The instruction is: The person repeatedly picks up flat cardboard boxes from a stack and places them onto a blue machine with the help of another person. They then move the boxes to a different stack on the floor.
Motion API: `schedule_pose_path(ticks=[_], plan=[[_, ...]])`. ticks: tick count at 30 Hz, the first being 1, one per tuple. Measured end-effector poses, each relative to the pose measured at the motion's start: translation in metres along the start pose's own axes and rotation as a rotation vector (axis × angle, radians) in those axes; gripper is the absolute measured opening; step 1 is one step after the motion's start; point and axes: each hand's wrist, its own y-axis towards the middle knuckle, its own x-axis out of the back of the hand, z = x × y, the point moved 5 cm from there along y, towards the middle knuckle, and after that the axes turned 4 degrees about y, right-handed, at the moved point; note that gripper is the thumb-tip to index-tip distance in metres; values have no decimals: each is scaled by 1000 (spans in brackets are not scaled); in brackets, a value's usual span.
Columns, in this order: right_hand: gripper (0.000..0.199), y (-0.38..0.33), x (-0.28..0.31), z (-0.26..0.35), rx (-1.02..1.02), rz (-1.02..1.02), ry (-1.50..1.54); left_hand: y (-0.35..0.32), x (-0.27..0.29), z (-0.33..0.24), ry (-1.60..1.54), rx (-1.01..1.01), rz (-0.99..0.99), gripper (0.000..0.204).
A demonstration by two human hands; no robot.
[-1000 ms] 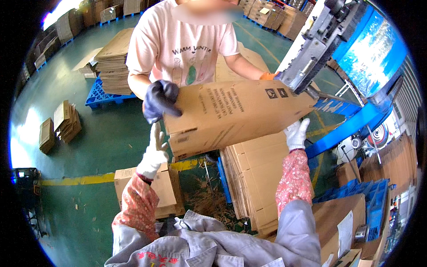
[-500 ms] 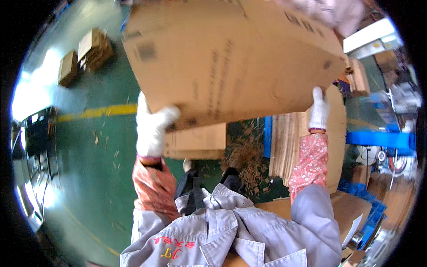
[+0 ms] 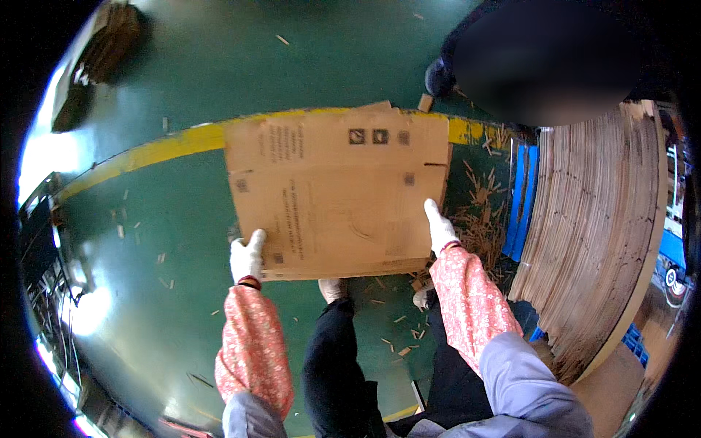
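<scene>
A flattened cardboard box (image 3: 339,212) with dark print lies low in front of my feet, and a crease and side slits mark off its far flap. My left hand (image 3: 247,257), in a white glove, grips its near left corner with the thumb on top. At the right edge my right hand (image 3: 440,228), gloved too, holds on with its thumb along the top face. The other fingers of both hands are mostly hidden by the cardboard. Whether the sheet rests fully on what is below it, I cannot tell.
A tall stack of flat cardboard (image 3: 595,241) stands at my right beside a blue pallet (image 3: 520,203). Cardboard scraps (image 3: 482,201) litter the green floor near a yellow line (image 3: 171,150). Another person's shoe (image 3: 438,77) shows at the far right. More cardboard bundles (image 3: 109,40) lie far left.
The flattened box has come down from a raised, tilted position to low near the floor, with both hands still gripping it. My view has tipped down and shifted.
</scene>
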Motion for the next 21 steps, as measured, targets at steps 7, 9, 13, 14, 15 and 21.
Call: schedule_pose_path(ticks=[7,9,13,14,15,21], plan=[[99,-66,15,30,-48,43,-162,-20,26,-20,182,19,55,77],[96,-123,44,51,74,-1,-235,-44,55,-28,378,-6,-54,85],[73,-258,137,69,241,-88,-235,-131,109,-67,-64,-300,-99,67],[63,-290,166,66,254,-112,-232,-157,120,-81,-128,-353,-89,68],[63,-319,192,62,257,-135,-144,-189,122,-95,-142,-369,-59,70],[94,-481,323,0,-112,-260,1457,-389,125,-213,181,-601,284,78]])
